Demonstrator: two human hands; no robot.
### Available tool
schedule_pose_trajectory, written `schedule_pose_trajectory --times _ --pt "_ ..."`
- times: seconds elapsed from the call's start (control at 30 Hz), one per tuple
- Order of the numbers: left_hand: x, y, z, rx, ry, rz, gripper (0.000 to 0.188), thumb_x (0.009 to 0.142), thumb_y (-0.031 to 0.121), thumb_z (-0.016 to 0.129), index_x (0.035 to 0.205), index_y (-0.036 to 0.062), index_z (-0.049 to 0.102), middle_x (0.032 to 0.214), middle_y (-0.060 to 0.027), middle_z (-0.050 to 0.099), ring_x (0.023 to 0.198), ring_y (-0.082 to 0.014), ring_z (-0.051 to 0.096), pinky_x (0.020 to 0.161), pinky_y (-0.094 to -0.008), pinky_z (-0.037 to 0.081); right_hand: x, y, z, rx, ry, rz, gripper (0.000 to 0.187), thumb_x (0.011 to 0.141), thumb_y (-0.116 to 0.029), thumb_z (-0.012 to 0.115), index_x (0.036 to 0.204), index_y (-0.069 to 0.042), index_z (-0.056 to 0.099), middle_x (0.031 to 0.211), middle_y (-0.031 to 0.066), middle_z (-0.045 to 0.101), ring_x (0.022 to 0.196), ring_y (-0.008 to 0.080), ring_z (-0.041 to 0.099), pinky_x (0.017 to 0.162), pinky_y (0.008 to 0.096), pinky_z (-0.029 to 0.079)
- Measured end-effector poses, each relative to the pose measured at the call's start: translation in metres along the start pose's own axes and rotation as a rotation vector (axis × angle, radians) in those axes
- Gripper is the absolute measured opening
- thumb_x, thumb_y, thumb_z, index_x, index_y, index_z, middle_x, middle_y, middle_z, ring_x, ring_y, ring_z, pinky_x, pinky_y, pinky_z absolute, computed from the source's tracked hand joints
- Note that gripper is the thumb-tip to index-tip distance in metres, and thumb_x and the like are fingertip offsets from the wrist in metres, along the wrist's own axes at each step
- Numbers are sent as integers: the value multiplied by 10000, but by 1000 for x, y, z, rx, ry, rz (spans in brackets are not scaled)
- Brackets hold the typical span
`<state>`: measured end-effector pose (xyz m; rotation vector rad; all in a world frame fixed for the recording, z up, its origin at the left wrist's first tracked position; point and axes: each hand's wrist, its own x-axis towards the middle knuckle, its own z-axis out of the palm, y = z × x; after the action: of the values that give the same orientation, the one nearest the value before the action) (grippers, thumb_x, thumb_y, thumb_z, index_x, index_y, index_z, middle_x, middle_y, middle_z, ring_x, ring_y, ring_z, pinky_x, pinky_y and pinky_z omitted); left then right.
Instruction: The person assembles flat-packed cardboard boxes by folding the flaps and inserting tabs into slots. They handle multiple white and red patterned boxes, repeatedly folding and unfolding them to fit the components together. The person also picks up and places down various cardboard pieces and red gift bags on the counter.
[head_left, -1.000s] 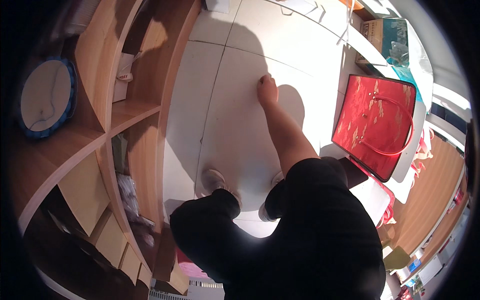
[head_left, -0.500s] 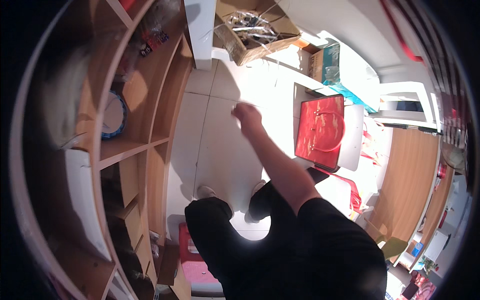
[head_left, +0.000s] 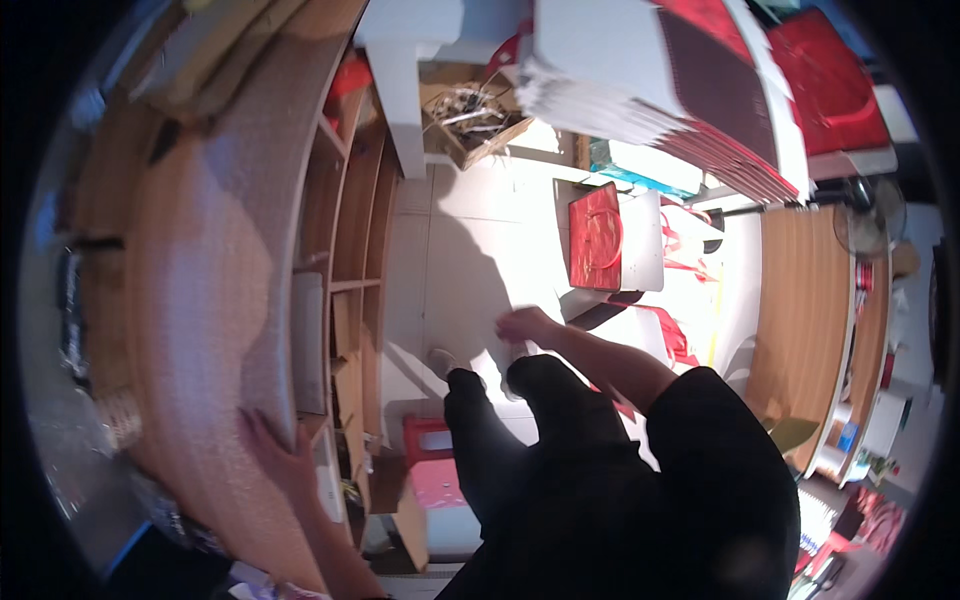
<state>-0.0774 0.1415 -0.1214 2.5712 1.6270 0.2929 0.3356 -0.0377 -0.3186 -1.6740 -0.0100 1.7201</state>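
Observation:
My left hand [head_left: 280,455] lies on the wooden countertop [head_left: 215,330] at the left, near its inner edge. Its fingers are stretched out, and nothing is held in them. Out over the pale floor, in front of my legs, is my right hand [head_left: 527,326]. Its fingers look loosely curled in and are a little blurred; nothing shows in them. The nearest thing beyond it is a red gift box with a handle [head_left: 597,238], which lies on a white surface to the right.
Below the countertop run open wooden shelves [head_left: 350,230]. At the far end sits a cardboard box with tangled clutter [head_left: 470,120]. Stacked white and red boards [head_left: 660,90] rise at the upper right. A red and pink stool [head_left: 440,480] stands by my legs; a wooden cabinet [head_left: 800,310] is at the right.
My view has risen and shifted, bringing the countertop into sight. My left hand has appeared on it. My right hand has drawn back nearer my legs.

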Motion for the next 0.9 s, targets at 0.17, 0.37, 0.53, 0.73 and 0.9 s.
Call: schedule_pose_trajectory --times 0.17,0.37,0.53,0.73,0.9 --pt "-30 22 34 -153 158 -112 590 875 327 527 1309 -21 333 1378 -259 273 1278 -396 279 1038 -498 256 -129 7 -150 120 304 -433 573 846 -448 547 1166 16 444 1025 139 547 877 243 581 747 411 495" --pt "-8 232 25 -700 -192 296 365 851 211 550 1149 13 478 1224 -199 439 1160 -371 411 996 -457 323 -257 -192 -209 625 431 -878 623 858 -448 543 1255 6 387 1219 173 489 1055 276 522 909 407 418" --pt "47 391 -33 -733 -305 645 267 807 100 562 1064 35 531 1104 -154 547 1041 -330 513 906 -401 402 -263 -250 -220 622 424 -804 401 900 -392 495 890 3 564 761 133 634 648 214 619 615 327 513" --pt "82 455 -59 -637 -340 751 243 805 95 562 1042 51 541 1064 -132 574 992 -315 534 854 -394 424 -288 -260 -234 491 285 -673 406 903 -402 469 887 -9 571 709 134 628 605 204 625 566 283 512" --pt "85 466 -59 -582 -368 718 229 803 87 557 1029 55 546 1048 -135 575 981 -314 536 848 -390 425 -291 -273 -247 696 82 -673 374 907 -386 463 913 -23 553 711 125 630 595 190 619 563 271 511"
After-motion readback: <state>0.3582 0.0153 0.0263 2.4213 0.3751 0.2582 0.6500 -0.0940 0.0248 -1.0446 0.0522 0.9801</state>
